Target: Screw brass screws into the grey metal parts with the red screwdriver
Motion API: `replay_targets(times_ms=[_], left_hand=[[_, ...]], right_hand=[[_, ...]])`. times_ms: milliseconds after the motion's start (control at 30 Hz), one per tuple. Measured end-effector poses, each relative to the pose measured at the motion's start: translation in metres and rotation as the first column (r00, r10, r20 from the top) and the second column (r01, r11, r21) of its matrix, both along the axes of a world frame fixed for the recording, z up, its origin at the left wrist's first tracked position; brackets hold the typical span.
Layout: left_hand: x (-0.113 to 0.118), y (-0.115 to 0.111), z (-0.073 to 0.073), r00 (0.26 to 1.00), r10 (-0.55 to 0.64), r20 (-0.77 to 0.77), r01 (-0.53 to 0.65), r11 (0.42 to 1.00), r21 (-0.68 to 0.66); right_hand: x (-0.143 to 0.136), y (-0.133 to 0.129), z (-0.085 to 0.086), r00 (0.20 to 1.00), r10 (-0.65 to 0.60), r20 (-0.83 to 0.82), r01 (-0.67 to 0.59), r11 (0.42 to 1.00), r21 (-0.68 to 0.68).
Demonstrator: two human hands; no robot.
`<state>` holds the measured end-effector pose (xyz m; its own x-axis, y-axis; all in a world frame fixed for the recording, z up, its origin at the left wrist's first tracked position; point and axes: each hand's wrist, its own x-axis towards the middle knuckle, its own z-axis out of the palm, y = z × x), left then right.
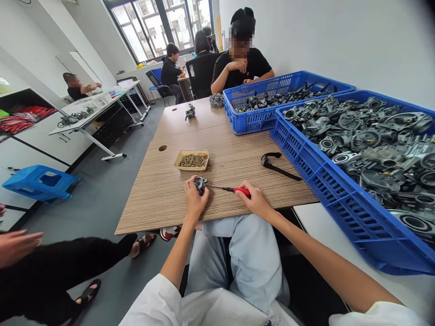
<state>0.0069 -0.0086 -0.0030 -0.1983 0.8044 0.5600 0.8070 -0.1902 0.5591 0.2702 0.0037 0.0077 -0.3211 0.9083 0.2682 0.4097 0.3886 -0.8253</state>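
Observation:
My left hand (pixel 195 199) is wrapped round a small grey metal part (pixel 200 184) near the table's front edge. From the right, my right hand (pixel 253 198) grips a screwdriver (pixel 242 192) with a red and black handle. The screwdriver's thin shaft points left, its tip at or close to the metal part; exact contact is too small to tell. Just behind my left hand stands a cream tray (pixel 192 169) of small brass-coloured screws. A black wristwatch (pixel 279 166) lies on the wooden table (pixel 152 199), right of the tray.
Two blue crates, one nearer (pixel 306 156) and one farther (pixel 246 122), hold metal parts along the right. Another metal part (pixel 190 112) stands at the table's far end, where a person (pixel 260 63) sits. Someone's hand (pixel 20 246) shows at the left, near a blue stool (pixel 41 181).

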Motion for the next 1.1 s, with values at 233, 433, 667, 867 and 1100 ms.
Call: replay_targets(times_ms=[233, 433, 667, 867, 1100], left_hand=[[0.0008, -0.0005, 0.0011, 1.0, 0.005, -0.016, -0.005, 1.0, -0.001], [0.0009, -0.0009, 0.0009, 1.0, 0.003, -0.011, -0.003, 1.0, 0.006], [0.0004, -0.0005, 0.0007, 1.0, 0.0, -0.008, 0.0, 1.0, 0.0], [0.0006, -0.0008, 0.0011, 1.0, 0.004, -0.01, -0.004, 1.0, 0.01], [-0.0003, -0.0003, 0.0001, 1.0, 0.01, -0.016, -0.01, 1.0, 0.014]], right_hand=[[0.0003, -0.0025, 0.0032, 0.999, 0.034, -0.015, -0.034, 0.999, -0.022], [0.001, -0.002, 0.0016, 0.999, 0.019, -0.027, -0.019, 1.0, -0.009], [-0.0007, 0.0005, 0.0012, 1.0, 0.002, -0.018, -0.002, 1.0, -0.007], [0.0008, -0.0021, 0.0029, 0.998, 0.059, -0.016, -0.06, 0.998, -0.037], [0.0019, 0.0004, -0.0019, 0.999, 0.034, 0.004, -0.034, 0.999, -0.025]])
